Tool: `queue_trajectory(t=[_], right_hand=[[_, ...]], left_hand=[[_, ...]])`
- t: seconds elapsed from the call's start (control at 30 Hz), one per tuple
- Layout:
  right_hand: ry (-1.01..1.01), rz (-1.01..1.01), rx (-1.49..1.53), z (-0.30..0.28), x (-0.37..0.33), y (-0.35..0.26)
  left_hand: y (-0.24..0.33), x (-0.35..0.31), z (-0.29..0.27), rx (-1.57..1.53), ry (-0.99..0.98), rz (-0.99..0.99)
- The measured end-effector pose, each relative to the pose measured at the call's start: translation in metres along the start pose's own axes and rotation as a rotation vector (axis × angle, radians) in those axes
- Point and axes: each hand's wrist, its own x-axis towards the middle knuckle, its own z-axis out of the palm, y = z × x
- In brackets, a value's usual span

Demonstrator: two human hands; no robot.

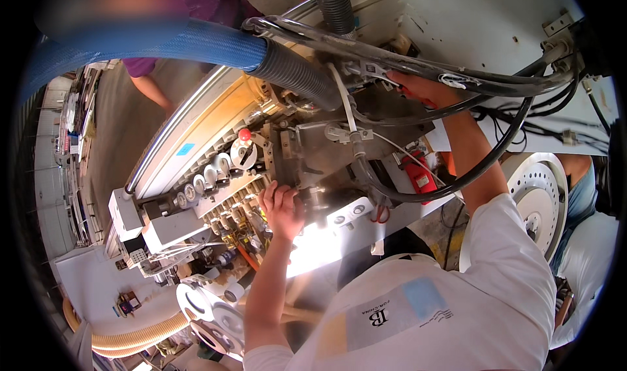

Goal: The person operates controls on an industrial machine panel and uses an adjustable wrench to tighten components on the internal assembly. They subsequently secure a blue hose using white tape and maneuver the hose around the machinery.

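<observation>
Hand tool (370, 70): silver-grey, red on handle. Overhead hose (209, 46): blue, woven pattern; its ribbed cuff (299, 78) dark grey. Cables (503, 161): black. Ball knob (245, 134), scissors handles (380, 215): red. Lower-left ribbed hose (147, 335): cream. Disc (537, 209): white, ringed with dark holes. T-shirt (506, 257): white, blue and yellow patches. Co-worker's shirt (208, 0): purple.

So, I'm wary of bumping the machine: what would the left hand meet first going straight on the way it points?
The left hand would probably meet the metal machine frame just beyond its fingertips, right of the red knob; depth is unclear.
</observation>
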Motion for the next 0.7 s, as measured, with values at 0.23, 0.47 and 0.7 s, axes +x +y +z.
queue_trajectory(t=[0.23,0.47,0.7], right_hand=[[0.089,0.094,0.028,0.0,-0.03,0.031],[0.084,0.043,0.216,0.031,-0.076,0.034],[0.075,0.014,0.5,0.104,-0.057,0.01]], left_hand=[[0.001,0.001,0.004,-0.026,0.004,0.0],[0.003,0.001,0.003,-0.031,0.02,-0.003],[0.002,0.005,0.0,-0.031,0.02,0.019]])
